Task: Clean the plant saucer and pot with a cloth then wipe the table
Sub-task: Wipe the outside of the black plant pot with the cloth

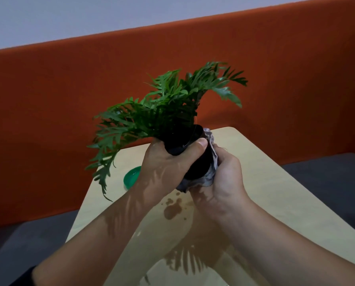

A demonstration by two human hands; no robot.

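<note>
Left hand (164, 162) is gripping the tilted pot (195, 153); right hand (224, 178) fingers are pressing cloth (210, 162) against it. Best rotating pot, keeping soil in.

This looks like an office or a waiting room. A long orange cloth wall (275, 69) stands behind a small light wood table (265, 182). Grey carpet (327, 182) covers the floor around the table's edges.

No readable text, label or number anywhere — nothing legible.
</note>
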